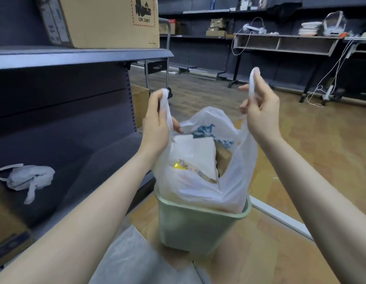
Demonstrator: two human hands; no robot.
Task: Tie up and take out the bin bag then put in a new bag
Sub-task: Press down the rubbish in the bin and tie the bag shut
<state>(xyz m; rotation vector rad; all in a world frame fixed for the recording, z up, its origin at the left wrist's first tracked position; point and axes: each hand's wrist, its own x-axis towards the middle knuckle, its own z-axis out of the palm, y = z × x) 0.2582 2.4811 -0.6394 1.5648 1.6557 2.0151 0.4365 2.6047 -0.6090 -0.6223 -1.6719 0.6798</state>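
One full bag [208, 181] in one bin [198, 224] is held above it by two handles, one pinched in each grip: left hand [155, 124], right hand [262, 111].

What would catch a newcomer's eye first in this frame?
The full white bin bag, centre frame, stands in a pale green bin. The left hand and right hand each hold a handle up, untied. A spare white bag lies on the lower left shelf.
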